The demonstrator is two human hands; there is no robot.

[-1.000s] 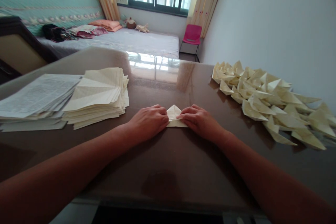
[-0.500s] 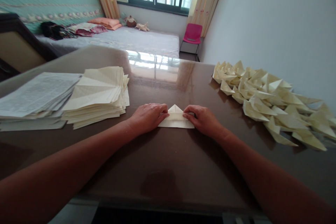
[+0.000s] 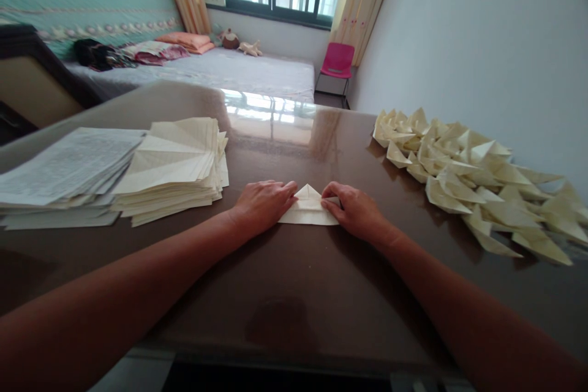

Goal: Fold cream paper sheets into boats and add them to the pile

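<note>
A cream sheet of folded paper (image 3: 309, 213) lies on the brown tabletop in front of me, with a pointed peak at its far side and a straight band along its near edge. My left hand (image 3: 266, 203) is closed on the paper's left side, thumb and fingers pinching it. On the right side, my right hand (image 3: 353, 208) grips the paper the same way, fingers bent. Both hands rest low on the table, and they hide the paper's outer corners.
To the left sit a stack of creased cream sheets (image 3: 168, 162) and a pile of printed papers (image 3: 68, 162). Many folded paper boats (image 3: 459, 165) crowd the table's right side by the wall. Beyond the glossy table (image 3: 294, 282) are a bed (image 3: 257, 73) and a pink chair (image 3: 338, 61).
The fingers of my left hand have shifted slightly on the folded paper, and more of its middle shows. Otherwise hands and paper stay in nearly the same place.
</note>
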